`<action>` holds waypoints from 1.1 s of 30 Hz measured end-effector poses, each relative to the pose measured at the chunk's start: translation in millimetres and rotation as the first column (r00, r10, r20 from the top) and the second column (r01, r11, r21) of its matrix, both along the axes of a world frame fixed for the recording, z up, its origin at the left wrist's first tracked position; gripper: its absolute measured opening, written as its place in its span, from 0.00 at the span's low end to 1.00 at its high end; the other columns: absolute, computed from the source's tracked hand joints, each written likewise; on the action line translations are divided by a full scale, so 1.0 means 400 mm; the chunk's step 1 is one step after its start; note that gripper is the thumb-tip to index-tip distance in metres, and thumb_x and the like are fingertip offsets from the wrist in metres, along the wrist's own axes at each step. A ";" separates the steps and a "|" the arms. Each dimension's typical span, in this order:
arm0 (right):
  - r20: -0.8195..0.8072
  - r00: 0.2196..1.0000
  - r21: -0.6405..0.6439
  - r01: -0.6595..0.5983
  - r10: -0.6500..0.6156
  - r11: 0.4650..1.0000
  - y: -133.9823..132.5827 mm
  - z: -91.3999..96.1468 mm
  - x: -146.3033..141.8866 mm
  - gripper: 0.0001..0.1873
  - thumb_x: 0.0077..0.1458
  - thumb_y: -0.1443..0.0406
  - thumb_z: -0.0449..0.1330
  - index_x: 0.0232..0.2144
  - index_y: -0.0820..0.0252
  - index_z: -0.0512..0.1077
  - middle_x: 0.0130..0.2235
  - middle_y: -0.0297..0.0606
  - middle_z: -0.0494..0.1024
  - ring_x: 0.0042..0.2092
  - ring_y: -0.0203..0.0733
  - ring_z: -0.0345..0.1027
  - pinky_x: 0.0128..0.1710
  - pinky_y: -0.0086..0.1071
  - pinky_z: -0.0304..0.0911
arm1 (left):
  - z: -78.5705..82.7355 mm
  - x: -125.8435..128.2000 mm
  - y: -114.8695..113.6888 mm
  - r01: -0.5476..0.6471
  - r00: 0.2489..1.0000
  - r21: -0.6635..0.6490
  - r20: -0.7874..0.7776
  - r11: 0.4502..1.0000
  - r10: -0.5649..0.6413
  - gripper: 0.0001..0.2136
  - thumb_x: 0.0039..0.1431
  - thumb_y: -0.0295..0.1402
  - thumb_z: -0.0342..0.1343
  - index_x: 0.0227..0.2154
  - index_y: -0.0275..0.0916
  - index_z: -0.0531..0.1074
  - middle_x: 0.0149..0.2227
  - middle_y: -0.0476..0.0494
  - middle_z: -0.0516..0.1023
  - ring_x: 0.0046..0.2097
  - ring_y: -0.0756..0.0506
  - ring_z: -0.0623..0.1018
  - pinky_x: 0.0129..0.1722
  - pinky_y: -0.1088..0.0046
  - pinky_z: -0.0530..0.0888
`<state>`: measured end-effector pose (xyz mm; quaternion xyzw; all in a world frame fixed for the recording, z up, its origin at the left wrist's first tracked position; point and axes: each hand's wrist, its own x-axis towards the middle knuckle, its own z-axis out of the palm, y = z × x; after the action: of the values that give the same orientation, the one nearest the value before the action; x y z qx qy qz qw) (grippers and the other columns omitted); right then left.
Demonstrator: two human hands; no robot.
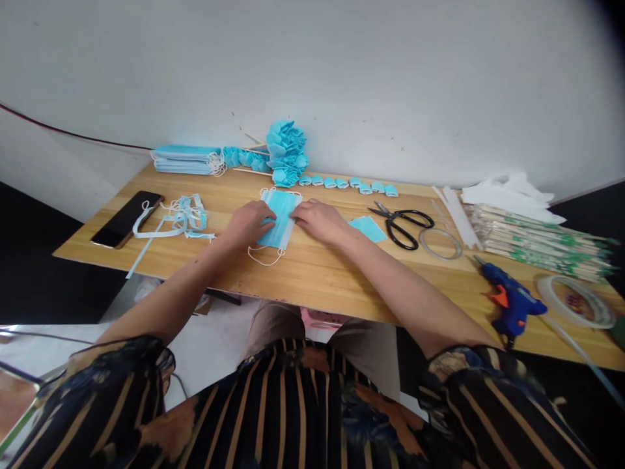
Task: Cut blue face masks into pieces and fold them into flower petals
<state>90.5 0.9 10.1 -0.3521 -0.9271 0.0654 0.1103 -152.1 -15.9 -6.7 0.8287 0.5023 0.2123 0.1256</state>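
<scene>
A blue face mask (280, 217) lies on the wooden table (312, 273) with its white ear loops sticking out at both ends. My left hand (250, 221) presses on its left edge with fingers curled over it. My right hand (319, 220) rests on its right edge, fingers lying fairly flat. Both hands touch the mask. A cut piece of blue mask (368, 228) lies just right of my right hand.
Black scissors (404, 225), a tape ring (441, 243), a blue glue gun (510, 299), wrapped chopsticks (537, 241) and another tape roll (576, 301) lie right. A phone (125, 218) and cut strips (183, 218) lie left. Stacked masks (188, 159), a blue mask flower (287, 153) and folded petals (349, 184) line the back.
</scene>
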 end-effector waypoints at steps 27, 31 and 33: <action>-0.124 0.991 0.114 -0.040 0.054 0.993 -0.054 -0.019 0.109 0.11 0.69 0.66 0.54 0.38 0.60 0.77 0.39 0.45 0.83 0.43 0.48 0.71 0.43 0.38 0.59 | 0.078 0.184 -0.101 0.040 0.905 -0.030 -0.423 0.999 -0.049 0.11 0.62 0.36 0.61 0.45 0.39 0.80 0.46 0.36 0.81 0.47 0.38 0.79 0.41 0.66 0.72; -0.187 0.982 0.084 -0.007 0.022 0.996 -0.053 -0.017 0.126 0.11 0.69 0.66 0.55 0.43 0.58 0.78 0.43 0.46 0.84 0.46 0.50 0.73 0.44 0.39 0.61 | 0.085 0.192 -0.100 0.004 0.904 -0.060 -0.427 0.998 -0.029 0.09 0.62 0.28 0.54 0.36 0.37 0.80 0.43 0.36 0.81 0.45 0.40 0.79 0.39 0.67 0.71; -0.224 0.975 0.063 0.026 -0.012 0.998 -0.053 -0.014 0.134 0.11 0.68 0.66 0.56 0.47 0.58 0.78 0.47 0.47 0.85 0.48 0.51 0.74 0.47 0.41 0.63 | 0.077 0.181 -0.089 0.019 0.927 -0.053 -0.374 0.998 -0.038 0.10 0.61 0.28 0.52 0.33 0.37 0.79 0.42 0.36 0.81 0.44 0.41 0.78 0.39 0.67 0.71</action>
<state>144.0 -20.4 4.6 -0.3476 -0.9071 0.0730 0.2258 -79.7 -51.6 24.1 0.8579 0.5101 0.0359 0.0504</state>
